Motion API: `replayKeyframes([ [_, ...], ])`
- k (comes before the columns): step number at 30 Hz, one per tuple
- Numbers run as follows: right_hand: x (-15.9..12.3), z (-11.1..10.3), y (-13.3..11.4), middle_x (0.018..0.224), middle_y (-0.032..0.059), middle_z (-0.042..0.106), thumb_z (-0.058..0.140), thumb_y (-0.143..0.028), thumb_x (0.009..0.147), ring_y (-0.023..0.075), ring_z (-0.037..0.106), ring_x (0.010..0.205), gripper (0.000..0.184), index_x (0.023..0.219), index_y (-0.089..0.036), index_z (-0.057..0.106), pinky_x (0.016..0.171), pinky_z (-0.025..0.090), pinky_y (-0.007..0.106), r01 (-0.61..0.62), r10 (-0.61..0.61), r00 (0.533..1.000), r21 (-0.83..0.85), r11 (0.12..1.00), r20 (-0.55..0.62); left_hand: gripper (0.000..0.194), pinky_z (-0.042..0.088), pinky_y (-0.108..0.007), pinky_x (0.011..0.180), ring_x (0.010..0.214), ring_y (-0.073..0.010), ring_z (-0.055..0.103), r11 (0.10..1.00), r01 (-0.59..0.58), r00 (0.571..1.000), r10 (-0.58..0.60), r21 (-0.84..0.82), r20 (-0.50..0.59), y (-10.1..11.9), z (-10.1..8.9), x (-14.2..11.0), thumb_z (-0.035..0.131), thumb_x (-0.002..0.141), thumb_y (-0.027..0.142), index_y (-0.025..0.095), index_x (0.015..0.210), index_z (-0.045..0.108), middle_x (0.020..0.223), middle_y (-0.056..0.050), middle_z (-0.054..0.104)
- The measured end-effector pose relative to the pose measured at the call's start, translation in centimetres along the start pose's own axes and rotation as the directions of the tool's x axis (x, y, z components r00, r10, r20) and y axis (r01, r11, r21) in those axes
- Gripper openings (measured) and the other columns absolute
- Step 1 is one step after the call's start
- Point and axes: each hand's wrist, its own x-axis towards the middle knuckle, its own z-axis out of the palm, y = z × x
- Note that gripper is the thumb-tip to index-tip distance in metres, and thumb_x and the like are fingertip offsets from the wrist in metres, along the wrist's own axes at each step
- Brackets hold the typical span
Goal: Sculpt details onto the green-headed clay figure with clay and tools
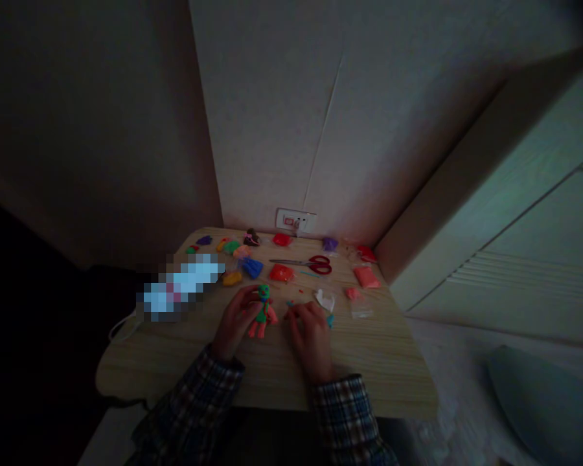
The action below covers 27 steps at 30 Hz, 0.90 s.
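Note:
A small clay figure (262,315) with a green head and body and pink limbs stands upright in my left hand (237,321), whose fingers and thumb close around its side. To the right, my right hand (311,333) rests low over the tabletop with its fingertips drawn together. A tiny blue and red bit (290,303) shows at those fingertips; whether it is gripped or lies beneath them is hard to see. Just beside that hand are a white curved piece (325,299) and a bit of blue clay (330,320).
Scissors (315,263) with red handles lie across the wooden table (272,382). Around them sit several clay packets, among them a red packet (282,272), a blue packet (252,267) and a pink packet (366,277). A blurred bright object (184,285) occupies the left side.

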Motion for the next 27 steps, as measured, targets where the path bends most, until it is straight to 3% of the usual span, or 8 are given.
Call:
replayKeyframes([
  [2, 0.05, 0.06, 0.06, 0.076, 0.0045, 0.061, 0.048, -0.017, 0.092, 0.0192, 0.056, 0.075, 0.02, 0.077, -0.019, 0.062, 0.071, 0.042, 0.03, -0.025, 0.026, 1.0, -0.031, 0.999, 0.017, 0.045, 0.054, -0.032, 0.072, 0.08, -0.0211, 0.07, 1.0, -0.012, 1.0, 0.012, 0.006, 0.002, 0.11, 0.06, -0.02, 0.073, 0.075, 0.043, 0.016, 0.108, 0.059, 0.091, -0.01, 0.075],
  [6, -0.03, 0.05, 0.11, 0.079, 0.0055, 0.061, 0.048, -0.019, 0.093, 0.0197, 0.056, 0.08, 0.02, 0.08, -0.018, 0.063, 0.075, 0.042, 0.031, -0.023, 0.022, 0.997, -0.024, 0.999, -0.071, 0.043, 0.054, -0.031, 0.066, 0.07, -0.0187, 0.07, 1.0, -0.027, 0.999, 0.028, -0.011, 0.034, 0.18, 0.13, -0.01, 0.071, 0.077, 0.043, 0.016, 0.108, 0.057, 0.09, -0.01, 0.075],
  [12, 0.14, 0.22, 0.29, 0.076, 0.0046, 0.06, 0.05, -0.019, 0.091, 0.0192, 0.056, 0.076, 0.018, 0.078, -0.019, 0.062, 0.073, 0.042, 0.03, -0.116, 0.114, 0.993, -0.074, 0.99, -0.028, 0.046, 0.043, -0.024, 0.044, 0.057, -0.016, 0.066, 1.0, -0.01, 0.998, 0.01, -0.001, 0.063, 0.02, 0.19, -0.05, 0.068, 0.08, 0.045, 0.015, 0.111, 0.052, 0.082, -0.008, 0.074],
  [18, 0.17, 0.15, 0.24, 0.076, 0.0049, 0.06, 0.049, -0.018, 0.091, 0.0195, 0.056, 0.077, 0.019, 0.077, -0.018, 0.061, 0.074, 0.041, 0.03, -0.109, 0.11, 0.994, -0.067, 0.992, 0.01, 0.041, 0.053, -0.027, 0.061, 0.068, -0.0177, 0.069, 0.999, -0.039, 0.998, 0.039, -0.006, 0.051, 0.46, 0.35, -0.14, 0.07, 0.079, 0.042, 0.015, 0.106, 0.055, 0.081, -0.007, 0.075],
  [22, 0.07, 0.03, 0.19, 0.077, 0.0053, 0.061, 0.049, -0.02, 0.091, 0.0196, 0.056, 0.078, 0.019, 0.077, -0.018, 0.062, 0.074, 0.042, 0.031, -0.124, 0.125, 0.992, -0.048, 0.991, 0.011, 0.041, 0.045, -0.023, 0.044, 0.056, -0.0152, 0.065, 1.0, -0.021, 0.996, 0.021, -0.01, 0.09, 0.51, 0.38, -0.16, 0.068, 0.08, 0.044, 0.015, 0.107, 0.054, 0.079, -0.008, 0.075],
  [27, 0.1, -0.02, 0.23, 0.079, 0.0056, 0.061, 0.048, -0.022, 0.092, 0.0204, 0.056, 0.081, 0.02, 0.078, -0.018, 0.061, 0.077, 0.043, 0.032, -0.147, 0.147, 0.989, -0.012, 0.989, -0.027, 0.041, 0.042, -0.022, 0.041, 0.054, -0.0154, 0.064, 0.999, -0.02, 0.996, 0.023, -0.036, 0.089, 0.37, 0.42, -0.11, 0.069, 0.079, 0.043, 0.016, 0.106, 0.054, 0.074, -0.007, 0.074],
])
